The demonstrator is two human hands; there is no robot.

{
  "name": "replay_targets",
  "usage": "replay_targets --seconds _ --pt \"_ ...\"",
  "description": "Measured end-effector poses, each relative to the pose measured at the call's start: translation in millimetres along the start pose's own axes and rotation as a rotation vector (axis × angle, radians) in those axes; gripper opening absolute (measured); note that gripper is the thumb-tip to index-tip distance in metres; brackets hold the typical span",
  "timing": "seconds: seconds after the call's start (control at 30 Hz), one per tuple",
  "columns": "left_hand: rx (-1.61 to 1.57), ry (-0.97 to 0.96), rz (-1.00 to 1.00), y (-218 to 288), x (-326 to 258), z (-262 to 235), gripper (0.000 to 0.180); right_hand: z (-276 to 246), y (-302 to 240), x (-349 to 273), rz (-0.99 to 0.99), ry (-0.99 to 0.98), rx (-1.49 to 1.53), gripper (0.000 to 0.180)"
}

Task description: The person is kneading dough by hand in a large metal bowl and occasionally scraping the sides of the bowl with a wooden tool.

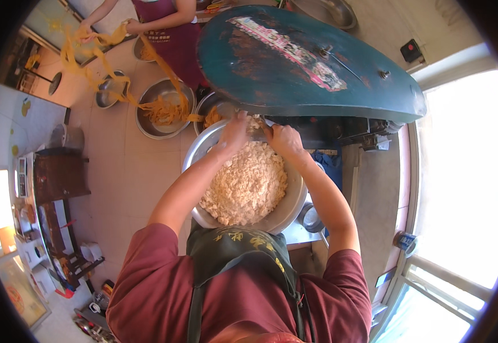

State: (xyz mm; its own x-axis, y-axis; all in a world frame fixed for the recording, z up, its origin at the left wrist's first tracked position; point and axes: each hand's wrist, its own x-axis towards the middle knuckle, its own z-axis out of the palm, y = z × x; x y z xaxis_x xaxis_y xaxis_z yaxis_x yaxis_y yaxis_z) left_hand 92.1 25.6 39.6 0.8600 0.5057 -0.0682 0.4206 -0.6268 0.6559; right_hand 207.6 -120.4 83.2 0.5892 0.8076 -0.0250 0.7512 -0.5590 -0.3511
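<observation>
A large metal basin [290, 206] sits close in front of the person, heaped with pale, crumbly dough pieces [248, 186]. Both forearms reach over it to its far rim. The left hand [233, 134] rests on the crumbs at the far left edge of the heap, its fingers bent down into them; how tightly its grip closes, or whether it has hold of anything, cannot be told. The right hand [284, 140] lies just to the right of it at the far edge, knuckles up, fingers curled into the crumbs below the machine; its grip is likewise hidden. Right behind the hands looms a worn teal machine cover [294, 63], wide and rounded, with a metal frame under it. Far left, on the tiled floor [123, 166], stand several metal bowls, one bowl [152, 123] holding orange noodle strips [166, 108]. Another person in a dark red apron [175, 34] stands beyond them, lifting long orange strips with both hands. A bright window [466, 188] fills the right side.
</observation>
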Motion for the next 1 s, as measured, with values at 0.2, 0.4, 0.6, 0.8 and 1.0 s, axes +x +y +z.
replay_targets --seconds 0.2,0.4,0.6,0.8,1.0 --pt "0.284 0.132 0.236 -5 -19 -7 0.058 -37 -9 -38 0.027 -0.169 0.169 0.035" --pt "0.029 0.137 0.118 -13 -5 13 0.045 -12 1 -23 -0.086 -0.084 0.209 0.027" --pt "-0.206 0.163 0.165 -26 -27 10 0.05 -19 -6 -9 -0.08 -0.067 0.185 0.039" --pt "-0.242 0.023 0.12 -20 -86 2 0.05 -21 -10 1 -0.309 0.051 0.219 0.028" --pt "0.045 0.105 0.05 -104 -135 33 0.053 -23 -10 -3 -0.279 0.06 0.271 0.021"
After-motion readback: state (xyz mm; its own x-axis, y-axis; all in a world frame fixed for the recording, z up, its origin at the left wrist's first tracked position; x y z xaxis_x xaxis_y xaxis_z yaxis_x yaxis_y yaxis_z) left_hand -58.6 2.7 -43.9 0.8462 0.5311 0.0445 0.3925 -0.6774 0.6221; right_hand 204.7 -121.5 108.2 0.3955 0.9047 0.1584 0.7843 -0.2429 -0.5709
